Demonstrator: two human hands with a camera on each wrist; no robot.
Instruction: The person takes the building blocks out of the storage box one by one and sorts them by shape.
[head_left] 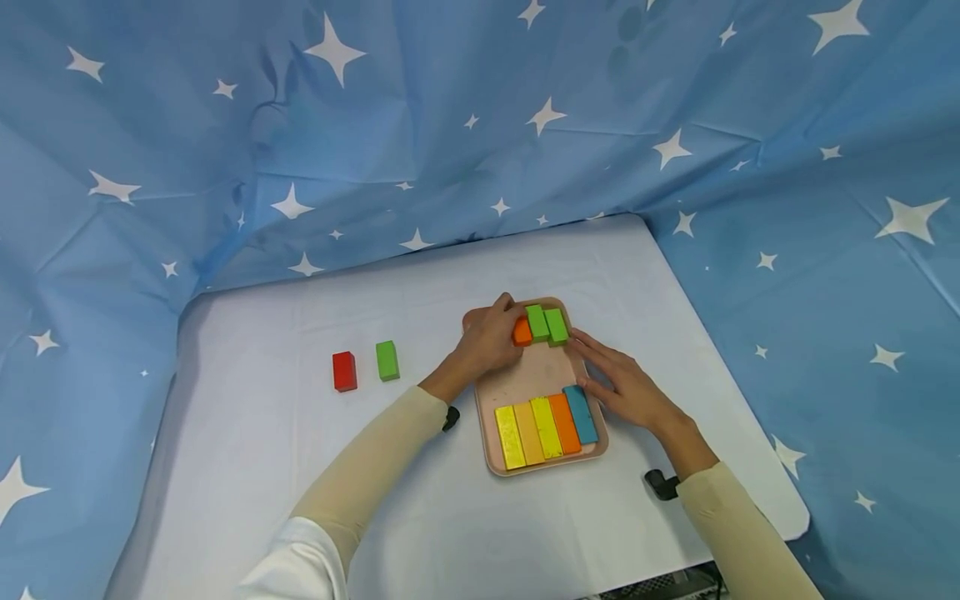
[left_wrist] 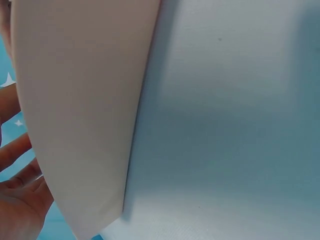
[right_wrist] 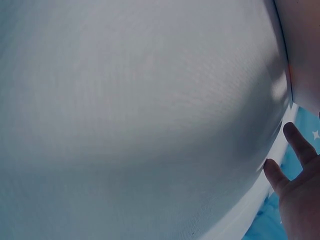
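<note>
A shallow pinkish tray [head_left: 517,375] lies on the white table. Over its far left corner, my left hand [head_left: 489,340] pinches an orange block [head_left: 522,332] between thumb and fingers. Right of that block stand two green blocks [head_left: 537,323], side by side. My right hand [head_left: 630,385] is at the tray's right edge, fingers extended, with the fingertips close to the outer green block [head_left: 556,327]. Along the near side is a row of several blocks: yellow [head_left: 510,437], light orange [head_left: 528,433], another yellow, orange [head_left: 565,423] and blue [head_left: 581,414]. In the right wrist view, the right hand [right_wrist: 302,192] has its fingers spread.
Left of the tray, a red block [head_left: 344,372] and a loose green block [head_left: 387,361] stand on the white tabletop [head_left: 300,467]. A blue curtain with white stars [head_left: 450,125] hangs behind and beside the table. Part of a dark device [head_left: 667,587] shows at the front edge.
</note>
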